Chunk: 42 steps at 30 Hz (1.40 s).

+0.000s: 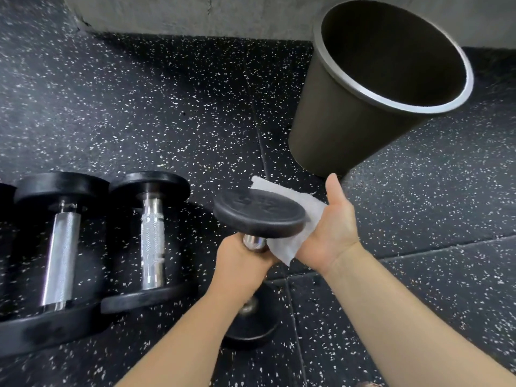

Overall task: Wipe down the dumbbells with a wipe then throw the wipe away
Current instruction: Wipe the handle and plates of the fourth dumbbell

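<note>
My left hand [240,269] grips the chrome handle of a black dumbbell [259,212] and holds it off the floor, far end up. My right hand [332,233] holds a white wipe [296,216] against the right edge and underside of the dumbbell's upper head; its thumb points up and its fingers are hidden behind the wipe. Two more black dumbbells with chrome handles lie on the floor to the left, one in the middle left [152,236] and one further left [60,247]. A dark round bin [343,127] with a silver rim stands open beyond my right hand.
The floor [167,107] is black rubber with white specks and has seams between tiles. A grey concrete wall [195,15] runs along the back behind the bin. Part of another dumbbell [5,191] shows at the far left edge.
</note>
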Motion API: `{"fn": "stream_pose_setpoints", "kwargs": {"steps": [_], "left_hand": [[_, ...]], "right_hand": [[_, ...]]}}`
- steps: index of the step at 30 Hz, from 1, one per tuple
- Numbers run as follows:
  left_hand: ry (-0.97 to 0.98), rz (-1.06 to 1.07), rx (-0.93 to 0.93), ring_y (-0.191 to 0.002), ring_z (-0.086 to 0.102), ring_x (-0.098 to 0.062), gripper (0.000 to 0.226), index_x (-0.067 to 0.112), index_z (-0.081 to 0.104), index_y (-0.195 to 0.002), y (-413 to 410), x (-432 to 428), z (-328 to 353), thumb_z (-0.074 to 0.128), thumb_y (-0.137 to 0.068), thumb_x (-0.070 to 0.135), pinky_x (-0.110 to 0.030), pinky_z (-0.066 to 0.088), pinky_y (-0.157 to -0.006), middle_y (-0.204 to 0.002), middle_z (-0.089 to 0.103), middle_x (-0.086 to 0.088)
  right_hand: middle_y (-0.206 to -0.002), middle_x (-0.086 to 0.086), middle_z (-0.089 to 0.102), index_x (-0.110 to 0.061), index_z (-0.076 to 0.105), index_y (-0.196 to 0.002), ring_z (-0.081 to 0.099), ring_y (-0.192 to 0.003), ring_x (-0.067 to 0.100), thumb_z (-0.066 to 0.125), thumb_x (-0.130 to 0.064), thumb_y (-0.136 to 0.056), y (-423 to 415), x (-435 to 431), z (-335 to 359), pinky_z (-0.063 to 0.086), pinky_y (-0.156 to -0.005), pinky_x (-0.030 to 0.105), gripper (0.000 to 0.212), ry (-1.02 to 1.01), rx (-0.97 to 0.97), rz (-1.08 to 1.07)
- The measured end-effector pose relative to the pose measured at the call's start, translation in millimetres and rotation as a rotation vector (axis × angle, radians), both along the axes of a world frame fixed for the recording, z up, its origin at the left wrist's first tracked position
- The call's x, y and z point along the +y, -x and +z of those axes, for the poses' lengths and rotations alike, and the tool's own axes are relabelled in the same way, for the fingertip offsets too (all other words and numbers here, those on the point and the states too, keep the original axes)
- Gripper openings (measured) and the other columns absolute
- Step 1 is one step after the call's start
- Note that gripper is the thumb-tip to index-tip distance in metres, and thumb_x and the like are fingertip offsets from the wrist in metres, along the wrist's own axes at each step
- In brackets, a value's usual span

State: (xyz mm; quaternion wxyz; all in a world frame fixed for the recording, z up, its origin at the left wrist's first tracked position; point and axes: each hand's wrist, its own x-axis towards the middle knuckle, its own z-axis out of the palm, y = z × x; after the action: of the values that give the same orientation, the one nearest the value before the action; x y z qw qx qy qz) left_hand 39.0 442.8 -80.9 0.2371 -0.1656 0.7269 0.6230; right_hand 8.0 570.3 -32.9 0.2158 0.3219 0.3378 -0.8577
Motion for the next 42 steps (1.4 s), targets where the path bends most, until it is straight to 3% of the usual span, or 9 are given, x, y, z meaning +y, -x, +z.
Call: {"fn": "stream_pose_setpoints", "kwargs": {"steps": [3, 6, 12, 16, 20, 24, 29, 36, 42], "left_hand": [[-0.083, 0.040, -0.009, -0.040, 0.040, -0.015, 0.024, 0.006, 0.059, -0.067, -2, -4, 0, 0.079, -0.076, 0.015, -0.022, 0.035, -0.043, -0.044, 0.049, 0.000], [-0.111, 0.049, -0.021, -0.041, 0.042, -0.015, 0.023, 0.003, 0.060, -0.072, -2, -9, -1, 0.079, -0.078, 0.014, -0.022, 0.037, -0.042, -0.051, 0.051, -0.006], [-0.094, 0.020, -0.039, -0.038, 0.040, -0.013, 0.035, 0.011, 0.049, -0.059, -1, -8, -2, 0.077, -0.080, 0.014, -0.021, 0.037, -0.042, -0.041, 0.045, 0.001], [-0.101, 0.002, -0.040, -0.041, 0.041, -0.014, 0.026, 0.003, 0.058, -0.070, -1, -4, -3, 0.078, -0.079, 0.017, -0.024, 0.039, -0.044, -0.046, 0.049, 0.002], [-0.073, -0.033, 0.000, -0.040, 0.039, -0.012, 0.029, 0.005, 0.054, -0.064, -2, 0, -3, 0.077, -0.078, 0.016, -0.023, 0.036, -0.045, -0.039, 0.047, 0.006], [-0.032, -0.035, -0.007, -0.042, 0.038, -0.013, 0.034, 0.009, 0.050, -0.059, -2, -1, -3, 0.078, -0.077, 0.016, -0.023, 0.036, -0.046, -0.042, 0.046, 0.004], [-0.044, -0.011, -0.040, -0.042, 0.037, -0.013, 0.031, 0.011, 0.051, -0.061, 1, -1, -3, 0.077, -0.077, 0.018, -0.022, 0.034, -0.043, -0.045, 0.047, 0.001], [-0.083, 0.021, -0.085, -0.040, 0.040, -0.013, 0.027, 0.009, 0.055, -0.070, 2, -3, 0, 0.077, -0.080, 0.021, -0.023, 0.038, -0.045, -0.047, 0.048, -0.001], [-0.101, 0.034, -0.082, -0.040, 0.039, -0.014, 0.022, 0.004, 0.060, -0.078, 3, -2, 0, 0.077, -0.080, 0.017, -0.025, 0.038, -0.045, -0.052, 0.048, -0.006]], "right_hand": [[-0.120, 0.028, 0.064, 0.004, 0.058, -0.127, 0.064, -0.109, 0.038, 0.030, -0.058, -0.096, 6, 17, 4, 0.045, -0.097, 0.048, 0.075, -0.214, -0.043, 0.025], [-0.114, 0.017, 0.068, -0.009, 0.066, -0.114, 0.065, -0.103, 0.031, 0.061, -0.041, -0.085, 8, 41, 8, 0.048, -0.096, 0.048, 0.043, -0.828, -0.129, 0.264], [-0.102, 0.019, 0.062, -0.009, 0.049, -0.120, 0.056, -0.090, 0.033, 0.038, -0.015, -0.098, -4, 56, 19, 0.046, -0.082, 0.039, 0.025, -1.682, 0.042, 0.955], [-0.091, 0.006, 0.065, -0.022, 0.059, -0.099, 0.057, -0.082, 0.026, 0.045, -0.010, -0.093, -5, 50, 4, 0.043, -0.063, 0.031, 0.020, -1.611, 0.103, 0.777], [-0.088, 0.008, 0.073, -0.008, 0.071, -0.090, 0.065, -0.082, 0.025, 0.058, -0.006, -0.085, -4, 34, 2, 0.051, -0.071, 0.027, 0.014, -0.960, 0.095, 0.449], [-0.097, 0.021, 0.063, 0.016, 0.060, -0.107, 0.058, -0.086, 0.029, 0.039, 0.008, -0.060, -13, 35, 11, 0.046, -0.078, 0.037, 0.052, -0.459, 0.193, 0.387], [-0.070, 0.012, 0.061, -0.006, 0.070, -0.084, 0.048, -0.058, 0.008, 0.055, -0.007, -0.094, -30, 25, 11, 0.040, -0.055, 0.023, 0.018, -1.112, 0.319, 0.506], [-0.054, 0.009, 0.051, -0.004, 0.051, -0.066, 0.040, -0.051, 0.019, 0.058, -0.035, -0.085, -30, 51, -3, 0.037, -0.052, 0.031, 0.037, -1.696, 0.156, 0.674], [-0.060, 0.009, 0.055, -0.004, 0.056, -0.073, 0.043, -0.054, 0.018, 0.061, -0.023, -0.086, -15, 39, -4, 0.039, -0.051, 0.032, 0.024, -1.583, 0.230, 0.527]]}}
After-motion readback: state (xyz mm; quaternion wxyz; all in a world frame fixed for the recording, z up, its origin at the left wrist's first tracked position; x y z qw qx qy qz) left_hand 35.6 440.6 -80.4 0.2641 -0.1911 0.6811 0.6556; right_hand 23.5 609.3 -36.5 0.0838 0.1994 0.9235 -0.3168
